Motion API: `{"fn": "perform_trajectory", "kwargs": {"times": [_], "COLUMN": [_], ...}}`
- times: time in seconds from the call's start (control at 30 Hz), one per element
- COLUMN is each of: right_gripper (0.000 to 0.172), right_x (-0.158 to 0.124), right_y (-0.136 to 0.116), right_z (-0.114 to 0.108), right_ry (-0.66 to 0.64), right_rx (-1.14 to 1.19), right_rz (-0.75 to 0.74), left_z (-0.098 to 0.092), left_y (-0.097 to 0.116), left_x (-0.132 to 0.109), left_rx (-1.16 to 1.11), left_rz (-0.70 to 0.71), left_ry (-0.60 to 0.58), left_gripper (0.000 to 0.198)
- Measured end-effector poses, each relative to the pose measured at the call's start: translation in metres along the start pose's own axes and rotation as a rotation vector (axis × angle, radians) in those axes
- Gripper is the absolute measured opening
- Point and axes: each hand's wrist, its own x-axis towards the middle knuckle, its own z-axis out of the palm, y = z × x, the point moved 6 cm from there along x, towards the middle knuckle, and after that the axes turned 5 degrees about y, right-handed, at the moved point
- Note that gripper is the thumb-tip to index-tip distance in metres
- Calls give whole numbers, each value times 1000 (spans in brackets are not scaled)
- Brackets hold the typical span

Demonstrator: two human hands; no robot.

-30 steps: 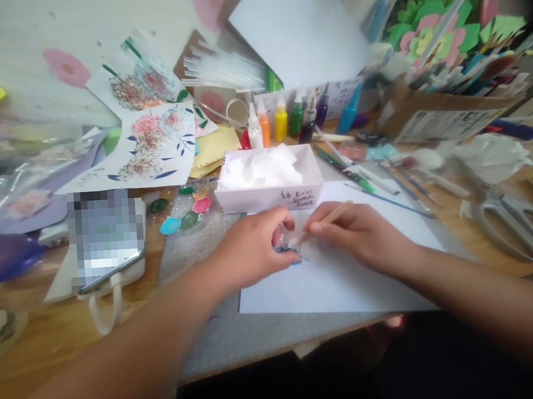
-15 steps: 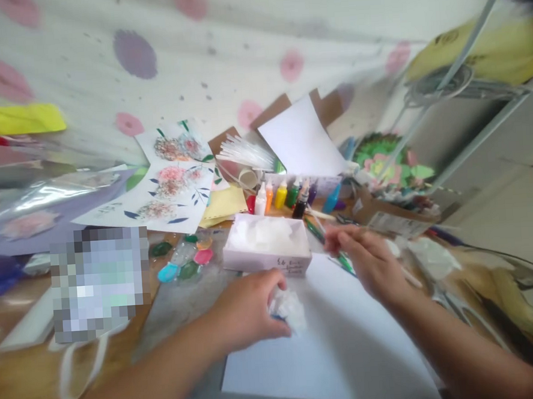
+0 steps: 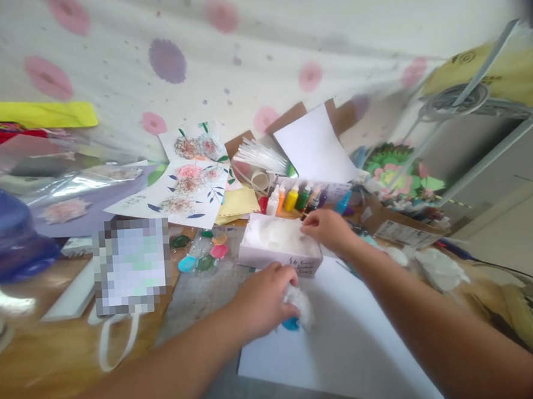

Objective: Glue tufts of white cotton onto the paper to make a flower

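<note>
My left hand [image 3: 268,299] is closed around a crumpled white wad [image 3: 302,304], above a blank white sheet of paper [image 3: 343,345]. Bright blue shows on the underside of the wad. Behind it stands a small white box [image 3: 279,260] with handwriting on its front and soft white material inside. At the right rim of the box is my right hand [image 3: 329,229], its fingertips pinched together. Whatever lies between those fingertips is too small to make out.
Several paint bottles [image 3: 292,198] stand behind the box. A palette [image 3: 204,248] with coloured paints lies to its left. Flower paintings [image 3: 180,196] lean at the back. A blue round object [image 3: 13,233] is far left, and a cardboard box [image 3: 401,224] stands to the right.
My right hand has moved left and forward, from beside the box to its right rim. My left hand still grips the wad, and more blue shows beneath it. The view has shifted left.
</note>
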Motion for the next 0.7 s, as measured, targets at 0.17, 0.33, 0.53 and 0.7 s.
{"fn": "perform_trajectory", "kwargs": {"times": [0.17, 0.33, 0.53, 0.7], "right_gripper": [16, 15, 12, 11], "right_x": [-39, -96, -126, -123], "right_y": [-10, -22, -20, -7], "right_z": [-38, -31, 17, 33], "right_ry": [5, -343, -531, -528], "right_rx": [146, 478, 399, 365], "right_rz": [63, 30, 132, 208], "left_z": [0, 6, -4, -9], "left_y": [-1, -4, -2, 3], "left_x": [2, 4, 3, -1], "left_rx": [-5, -9, -153, -259], "left_rz": [32, 37, 33, 48], "left_ry": [53, 57, 39, -129], "left_gripper": [30, 27, 20, 35]}}
